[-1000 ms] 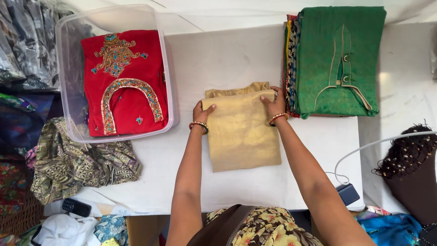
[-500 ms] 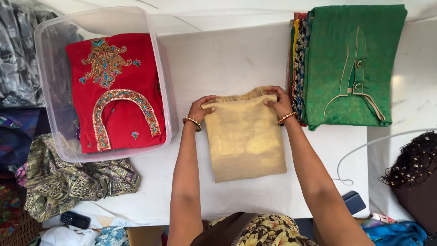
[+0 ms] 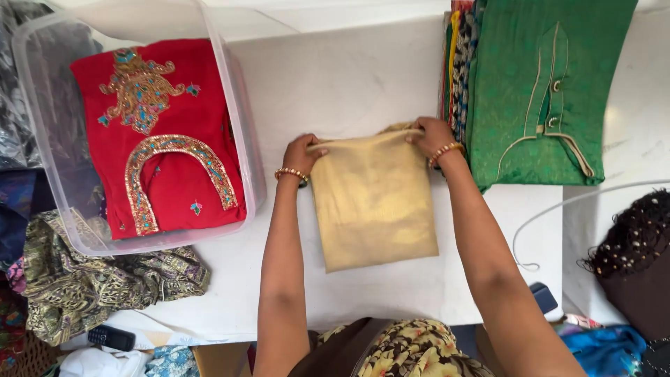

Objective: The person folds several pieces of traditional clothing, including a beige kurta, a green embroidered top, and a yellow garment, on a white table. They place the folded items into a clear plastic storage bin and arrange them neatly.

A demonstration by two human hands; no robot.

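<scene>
**Gold cloth, folded, on a white table**

Gold-beige fabric (image 3: 373, 202), folded into an upright rectangle with a faint sheen, lies flat in the middle of a white table (image 3: 349, 77) whose top is smooth and pale. The left hand (image 3: 301, 152) pinches the upper left corner of the cloth and the right hand (image 3: 431, 135) pinches the upper right corner; each is closed on the top edge, which lifts slightly between them into a thin raised band. Both wrists carry beaded bangles.

Left of the cloth, touching the table's edge, stands a clear plastic storage bin (image 3: 246, 139) with rounded corners. It holds a red garment (image 3: 174, 188), folded, with a horseshoe-shaped embroidered neckline in gold and turquoise and a dense ornament above it. Below the bin spills a crumpled olive and gold patterned fabric (image 3: 91, 286), and a small black phone (image 3: 110, 338) lies near it.

Just right of the right hand sits a stack of folded clothes (image 3: 457, 70), topped by a green garment (image 3: 537, 91) with cream piping and small buttons. A thin white cord (image 3: 558, 204) curves over the table's right side, beside a dark beaded fabric (image 3: 631, 241).
</scene>
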